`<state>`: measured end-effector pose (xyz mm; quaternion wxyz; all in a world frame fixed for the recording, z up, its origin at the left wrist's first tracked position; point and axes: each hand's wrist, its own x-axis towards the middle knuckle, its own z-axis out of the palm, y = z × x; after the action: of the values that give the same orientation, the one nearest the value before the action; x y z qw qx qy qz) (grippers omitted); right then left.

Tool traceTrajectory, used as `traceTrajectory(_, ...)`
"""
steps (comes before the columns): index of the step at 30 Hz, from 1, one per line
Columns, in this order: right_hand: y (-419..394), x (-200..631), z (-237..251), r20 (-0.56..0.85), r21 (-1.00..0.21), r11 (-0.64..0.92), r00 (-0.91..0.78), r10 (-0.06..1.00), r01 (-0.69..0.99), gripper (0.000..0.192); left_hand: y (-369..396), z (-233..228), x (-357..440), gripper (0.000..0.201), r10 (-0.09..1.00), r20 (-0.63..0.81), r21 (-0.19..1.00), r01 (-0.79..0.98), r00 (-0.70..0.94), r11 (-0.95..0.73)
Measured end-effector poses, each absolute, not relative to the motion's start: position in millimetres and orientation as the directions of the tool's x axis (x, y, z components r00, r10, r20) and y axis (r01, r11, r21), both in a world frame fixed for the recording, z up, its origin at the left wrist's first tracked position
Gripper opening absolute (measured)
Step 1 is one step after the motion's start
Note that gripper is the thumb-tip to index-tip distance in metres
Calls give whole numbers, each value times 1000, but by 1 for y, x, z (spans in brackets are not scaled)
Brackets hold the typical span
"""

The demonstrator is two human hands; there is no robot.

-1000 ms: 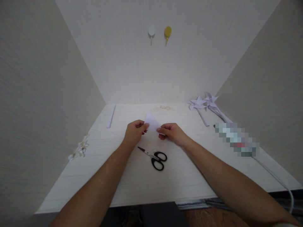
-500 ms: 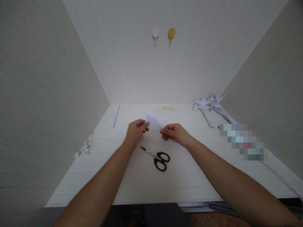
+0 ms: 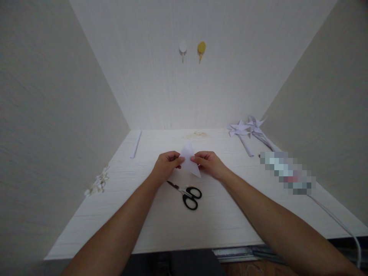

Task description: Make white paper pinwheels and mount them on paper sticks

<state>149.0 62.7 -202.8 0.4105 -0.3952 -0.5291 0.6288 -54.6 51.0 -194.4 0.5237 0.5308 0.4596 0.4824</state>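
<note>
Since half a second ago the two hands have drawn closer together, and the folded white paper (image 3: 190,163) between them has turned: its point then leaned up and to the left, and it now stands as a narrow triangle with one tip up and a longer tip hanging down to the right. The left hand (image 3: 166,165) pinches the paper's left edge between thumb and fingertips; the right hand (image 3: 208,164) pinches the right edge the same way. The paper is held just above the white table (image 3: 230,214), over the middle of it.

From the left: a small heap of pale scraps (image 3: 97,184) lies near the table's left edge, too small to make out. A rolled paper stick (image 3: 135,144) lies farther back. Black-handled scissors (image 3: 186,193) lie shut on the table just in front of the hands. Behind the paper is a faint tan patch (image 3: 197,134), unclear. At right lie two paper pinwheels (image 3: 245,127) on sticks, then a blurred-out object (image 3: 287,172), with a white cable (image 3: 336,216) running off the picture's edge. No containers are in view.
</note>
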Motion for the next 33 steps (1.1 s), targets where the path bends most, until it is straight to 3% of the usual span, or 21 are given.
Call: traceTrajectory(33, 61, 146, -199, 9, -980, -31, -200, 980, -195, 26, 42, -188, -50, 19, 972, -61, 998, 6, 227, 61)
